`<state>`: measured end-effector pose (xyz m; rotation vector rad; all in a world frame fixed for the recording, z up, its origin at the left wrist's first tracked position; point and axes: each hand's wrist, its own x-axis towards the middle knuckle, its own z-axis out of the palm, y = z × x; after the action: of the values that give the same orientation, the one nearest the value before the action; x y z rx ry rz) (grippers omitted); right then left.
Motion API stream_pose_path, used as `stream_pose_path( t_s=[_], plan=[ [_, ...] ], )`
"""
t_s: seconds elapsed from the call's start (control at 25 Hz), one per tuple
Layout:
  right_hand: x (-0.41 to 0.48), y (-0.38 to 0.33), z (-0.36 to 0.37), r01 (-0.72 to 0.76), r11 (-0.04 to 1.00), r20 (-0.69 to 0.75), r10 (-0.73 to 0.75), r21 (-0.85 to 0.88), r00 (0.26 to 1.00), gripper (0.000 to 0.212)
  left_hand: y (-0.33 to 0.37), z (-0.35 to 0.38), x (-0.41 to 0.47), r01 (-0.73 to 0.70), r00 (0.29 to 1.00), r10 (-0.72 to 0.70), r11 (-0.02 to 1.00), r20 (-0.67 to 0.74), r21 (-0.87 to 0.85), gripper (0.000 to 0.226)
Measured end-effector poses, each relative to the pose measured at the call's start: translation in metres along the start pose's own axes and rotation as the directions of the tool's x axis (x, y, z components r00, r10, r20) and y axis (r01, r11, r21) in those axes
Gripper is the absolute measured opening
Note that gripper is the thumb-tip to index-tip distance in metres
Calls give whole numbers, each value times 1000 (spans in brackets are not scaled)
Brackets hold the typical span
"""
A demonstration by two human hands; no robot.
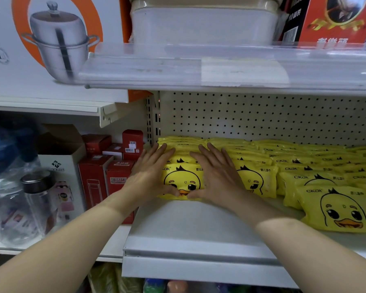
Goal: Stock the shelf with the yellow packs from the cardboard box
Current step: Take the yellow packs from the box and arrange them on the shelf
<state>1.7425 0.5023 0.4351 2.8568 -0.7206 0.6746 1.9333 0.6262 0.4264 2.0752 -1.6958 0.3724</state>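
Shelf (188, 225), left hand (151, 174), right hand (218, 176), straight fingers (205, 152) on yellow pack (184, 179)

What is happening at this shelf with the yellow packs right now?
A person is stocking the shelf with yellow duck-print packs. The left hand and right hand lie with straight fingers on either side of the front pack of the leftmost row, thumbs at its lower front edge. More rows of the same packs lie to the right.
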Motion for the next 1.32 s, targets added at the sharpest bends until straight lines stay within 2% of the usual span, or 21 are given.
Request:
stream_pose_path(
  t_s=[0.16,0.28,0.4,0.56,0.68,0.76,0.84,1.0,1.12,1.2,1.32],
  plan=[
    [-1,-1,-2,-9,1000,-18,10,27,1000,101,0,-6,-1,-45,999,44,998,29,32,132],
    [-1,-3,-4,-13,1000,-8,13,7,1000,97,5,-7,1,-6,998,0,995,58,100,130],
    [-5,2,-13,-5,998,-37,7,58,999,96,6,-11,0,0,998,-9,991,69,130,135],
    [-18,43,-50,-52,996,-117,59,66,991,101,33,-26,10,-1,999,-3,997,48,83,140],
    [-37,90,-85,-105,994,-119,109,37,987,102,80,-29,30,-40,999,40,998,15,39,135],
    [-54,121,-102,-134,991,-56,135,27,989,100,115,-21,40,-92,996,91,996,16,10,132],
    [-78,157,-117,-162,987,68,162,3,984,100,159,-6,46,-150,989,150,988,12,-25,130],
    [-129,217,-144,-209,974,305,226,-87,925,113,251,27,59,-233,967,243,965,72,-120,130],
    [-152,241,-146,-188,968,411,241,-164,879,124,301,49,72,-192,950,208,977,234,-90,142],
    [-160,250,-138,-160,975,472,215,-154,855,132,323,62,80,-148,929,147,989,341,-23,147],
    [-159,256,-121,-105,988,422,144,-116,895,133,334,74,87,-84,931,45,992,364,93,148]
  ],
)
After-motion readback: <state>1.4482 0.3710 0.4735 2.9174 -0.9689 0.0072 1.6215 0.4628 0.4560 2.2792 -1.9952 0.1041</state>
